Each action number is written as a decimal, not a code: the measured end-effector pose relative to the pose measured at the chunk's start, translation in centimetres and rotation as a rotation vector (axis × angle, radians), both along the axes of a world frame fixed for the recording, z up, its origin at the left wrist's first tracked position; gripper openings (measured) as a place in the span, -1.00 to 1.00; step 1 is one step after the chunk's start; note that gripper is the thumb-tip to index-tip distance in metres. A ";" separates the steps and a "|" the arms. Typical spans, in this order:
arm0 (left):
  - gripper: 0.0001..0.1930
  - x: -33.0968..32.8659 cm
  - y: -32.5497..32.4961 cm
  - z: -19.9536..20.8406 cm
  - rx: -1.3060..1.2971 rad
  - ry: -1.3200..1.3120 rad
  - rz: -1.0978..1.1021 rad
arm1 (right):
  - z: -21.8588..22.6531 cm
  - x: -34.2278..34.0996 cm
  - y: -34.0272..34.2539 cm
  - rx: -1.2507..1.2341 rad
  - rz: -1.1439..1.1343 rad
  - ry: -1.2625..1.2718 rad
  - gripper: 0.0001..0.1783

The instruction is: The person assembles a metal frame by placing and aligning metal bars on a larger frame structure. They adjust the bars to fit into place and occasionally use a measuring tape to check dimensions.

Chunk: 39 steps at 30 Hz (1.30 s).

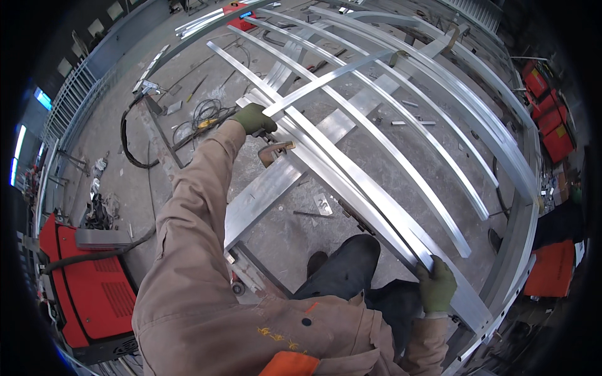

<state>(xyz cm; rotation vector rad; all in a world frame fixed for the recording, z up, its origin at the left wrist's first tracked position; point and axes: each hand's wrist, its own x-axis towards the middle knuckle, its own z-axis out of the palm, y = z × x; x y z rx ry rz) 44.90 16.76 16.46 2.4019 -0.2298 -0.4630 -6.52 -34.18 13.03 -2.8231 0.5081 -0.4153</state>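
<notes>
My left hand (253, 119), in a green work glove, is closed at the near-left end of a flat metal bar (329, 78) that slants across several others. Its fingertips are partly hidden behind the metal. My right hand (436, 287), gloved alike, grips the lower right end of a long shiny metal bar (357, 169). That bar runs diagonally in front of me, alongside other lengths of metal. Under them lies a wide flat metal beam (266, 194). A rusty-brown clamp (274, 153) sits on the beam just below my left hand.
Several parallel metal strips (382, 135) spread away to the far right. A red machine (94, 282) with a thick black cable stands at the left. Coiled cable (207, 116) lies on the concrete floor beyond my left arm. More red machines (552, 119) stand at the right edge.
</notes>
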 end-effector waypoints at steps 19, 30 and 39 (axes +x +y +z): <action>-0.20 3.4 9.1 -5.6 0.380 -0.333 0.126 | 0.0 10.6 7.1 0.020 0.056 -0.032 -0.55; -0.43 0.9 5.9 -5.5 0.572 -0.349 0.334 | -2.1 10.2 6.9 0.102 0.018 -0.032 -0.47; -0.39 2.2 6.6 -6.7 0.490 -0.340 0.421 | -2.5 11.8 8.0 0.059 0.029 -0.033 -0.44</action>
